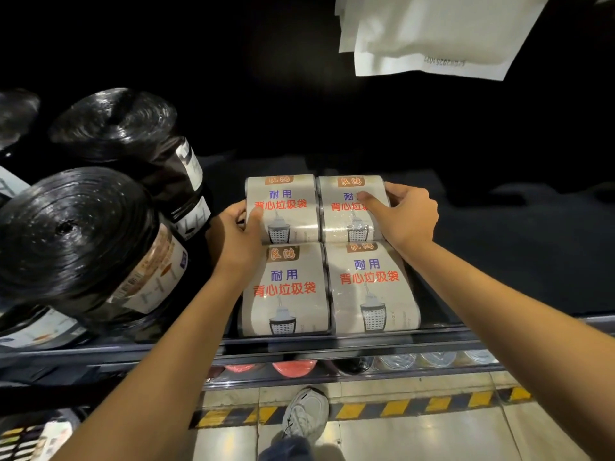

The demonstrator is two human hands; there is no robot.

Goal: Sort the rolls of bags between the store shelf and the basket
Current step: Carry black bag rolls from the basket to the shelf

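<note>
Four labelled rolls stand two by two at the shelf's (pixel 299 342) front edge. Left hand (pixel 241 227) grips the rear-left roll (pixel 286 201) by its outer side, thumb on top. Right hand (pixel 404 216) clasps the rear-right roll (pixel 346 214) likewise. Judgement: the opposed grips press the rear pair together so both handle as one.

- A single view is given, taken by a wide-angle camera worn on the person's head.
- The view is directed forward and steeply downward onto the store shelf (pixel 399 341), whose front rail is crossed low in the frame.
- The white rolls (pixel 286 287) are seen from close above, near the centre.
- The left forearm (pixel 186 344) and right forearm (pixel 499 311) are seen entering from the lower edge.
- The floor (pixel 432 437) and one shoe (pixel 306 414) are caught beneath the shelf.
- The back of the shelf is lost in darkness.
</note>
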